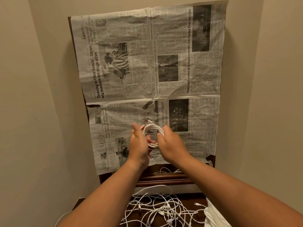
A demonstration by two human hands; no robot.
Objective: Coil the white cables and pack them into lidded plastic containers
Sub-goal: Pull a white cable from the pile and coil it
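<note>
Coiled white cable [154, 126] held above crumpled newspaper sheet [147, 63], which is spread over dark wooden desk [164, 177]. Right hand [170, 145]: grip closed round right side of coil, fingers curled over loops. Left hand [139, 145]: set against left side of coil, fingers mostly straight, grip wide. Tangled pile of loose white cables [164, 208] located on lower dark surface nearest camera, well apart from coil. White sheet-like item [214, 215] at lower right partly cut off; not identifiable.
</note>
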